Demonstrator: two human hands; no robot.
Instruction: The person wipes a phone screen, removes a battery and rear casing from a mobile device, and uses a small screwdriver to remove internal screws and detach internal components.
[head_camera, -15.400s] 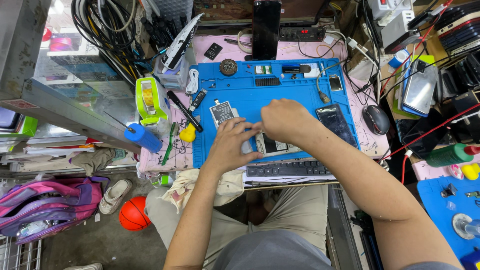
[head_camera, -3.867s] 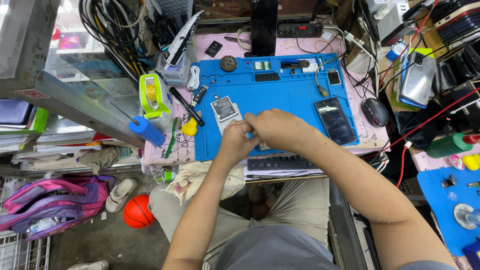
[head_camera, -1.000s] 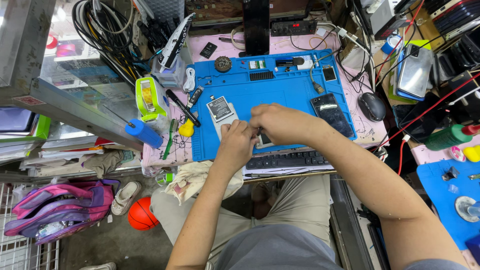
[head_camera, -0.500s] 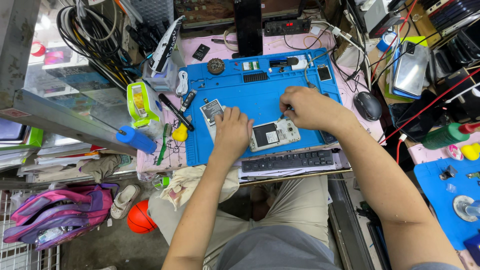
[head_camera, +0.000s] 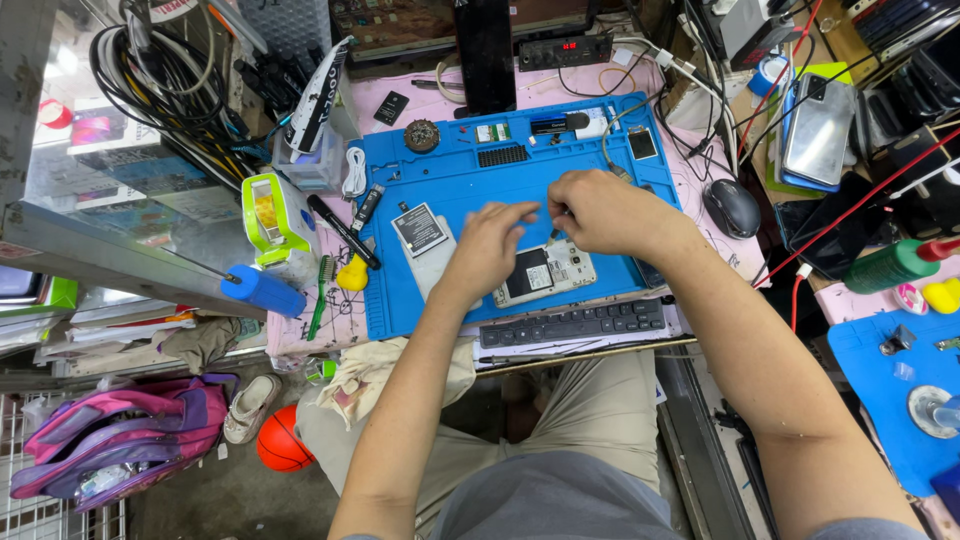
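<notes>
Resting over the blue work mat (head_camera: 470, 190), both hands are meeting just above an opened phone (head_camera: 545, 273) that is lying back-up near the mat's front edge, its inner plate and dark battery area showing. Left hand (head_camera: 487, 245) is lying palm down with fingers loosely extended toward the right, fingertips near the phone's upper left corner; whether it is touching the phone is hard to tell. Right hand (head_camera: 600, 210) is curling in, thumb and forefinger pressed together on a thin dark tool (head_camera: 556, 232) whose tip is pointing down at the phone's top edge. A detached phone back cover (head_camera: 420, 232), pale with a dark square label, is lying on the mat just left of the left wrist. A black keyboard (head_camera: 572, 322) is sitting right in front of the phone, at the desk edge under the forearms. A computer mouse (head_camera: 733, 207) is sitting off the mat to the right, well apart from the hands. A yellow-green device (head_camera: 272, 215) is standing left of the mat, with a blue-handled tool (head_camera: 262, 291) below it and a black pen (head_camera: 342, 231) lying slantwise at the mat's left border. A tangle of black cables (head_camera: 165, 75) is hanging at upper left.
</notes>
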